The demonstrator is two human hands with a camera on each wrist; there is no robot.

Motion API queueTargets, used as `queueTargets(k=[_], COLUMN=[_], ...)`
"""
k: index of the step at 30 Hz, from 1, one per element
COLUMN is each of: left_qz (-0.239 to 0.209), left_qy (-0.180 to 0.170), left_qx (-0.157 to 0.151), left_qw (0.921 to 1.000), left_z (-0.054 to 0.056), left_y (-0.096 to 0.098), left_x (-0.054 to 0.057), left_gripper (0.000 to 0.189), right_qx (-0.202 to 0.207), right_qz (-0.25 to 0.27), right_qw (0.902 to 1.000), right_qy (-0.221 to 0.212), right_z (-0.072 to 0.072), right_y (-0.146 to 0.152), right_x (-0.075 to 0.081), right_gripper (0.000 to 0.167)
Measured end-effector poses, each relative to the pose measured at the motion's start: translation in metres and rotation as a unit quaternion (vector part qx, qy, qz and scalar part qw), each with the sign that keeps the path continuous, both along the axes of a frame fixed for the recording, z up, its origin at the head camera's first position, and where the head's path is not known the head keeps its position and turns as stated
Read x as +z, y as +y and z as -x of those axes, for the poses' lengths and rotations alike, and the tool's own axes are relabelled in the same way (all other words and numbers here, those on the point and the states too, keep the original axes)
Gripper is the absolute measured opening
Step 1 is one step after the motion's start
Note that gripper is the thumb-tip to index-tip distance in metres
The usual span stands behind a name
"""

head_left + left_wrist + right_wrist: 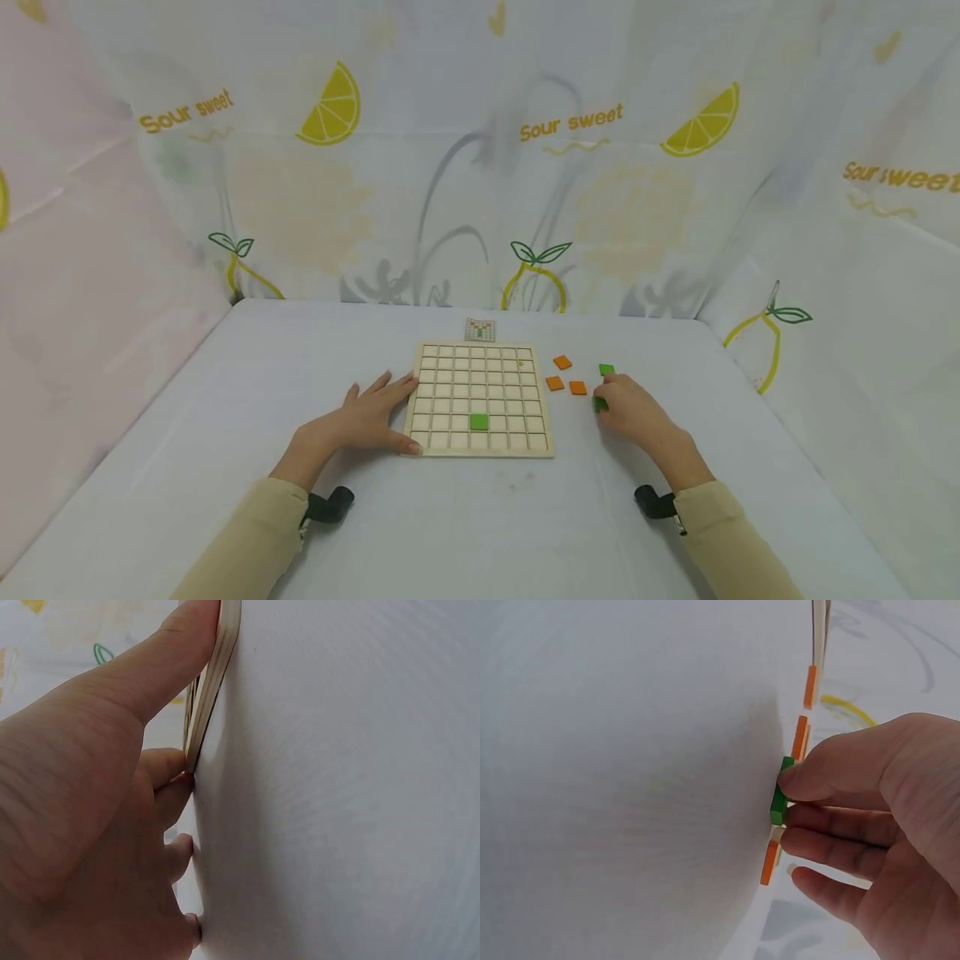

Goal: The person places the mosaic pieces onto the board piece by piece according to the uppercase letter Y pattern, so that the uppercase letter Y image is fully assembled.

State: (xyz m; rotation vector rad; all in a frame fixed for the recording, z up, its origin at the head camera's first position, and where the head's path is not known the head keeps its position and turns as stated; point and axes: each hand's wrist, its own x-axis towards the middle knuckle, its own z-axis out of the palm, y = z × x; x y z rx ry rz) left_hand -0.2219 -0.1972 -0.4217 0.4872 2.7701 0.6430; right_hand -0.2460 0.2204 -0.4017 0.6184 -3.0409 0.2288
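A wooden grid board [459, 451] lies flat on the white table, with one green square tile [479, 422] in a cell near its front. My left hand [360, 423] rests at the board's left side, its fingers spread. The thumb touches the front left corner, and the index fingertip is at the left edge. To the right of the board, my right hand [633, 408] pinches another green tile [782, 793] between thumb and fingers, low at the tabletop. Just beyond those fingers lies a further green tile [606, 369].
Three orange tiles, one of them the nearest to the board [554, 383], lie between board and right hand. Another orange tile [769, 862] shows beside the fingers in the right wrist view. A small patterned card [480, 330] sits behind the board. Printed cloth [465, 167] walls the table.
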Motion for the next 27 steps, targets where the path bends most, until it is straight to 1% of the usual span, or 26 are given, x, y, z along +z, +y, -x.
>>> queueTargets(k=[7,12,27], left_qz=[-0.003,-0.003,0.000], left_qy=[0.000,0.000,0.003], left_qx=[0.002,0.002,0.001], left_qw=[1.0000,1.0000,1.0000], left_z=[-0.0018,-0.0015,-0.0013], left_y=[0.0002,0.0002,0.0006], left_x=[0.0023,0.0020,0.0014], left_gripper=[0.116,0.116,0.116], right_qx=[-0.004,-0.004,-0.013], right_qz=[0.008,0.012,-0.008], right_qw=[0.9999,0.9997,0.9987], right_qy=[-0.015,-0.022,-0.049], right_z=[0.0011,0.0033,0.0070], right_y=[-0.0006,0.0000,0.0009], right_x=[0.0003,0.0003,0.0014], right_gripper=[0.011,0.010,0.006])
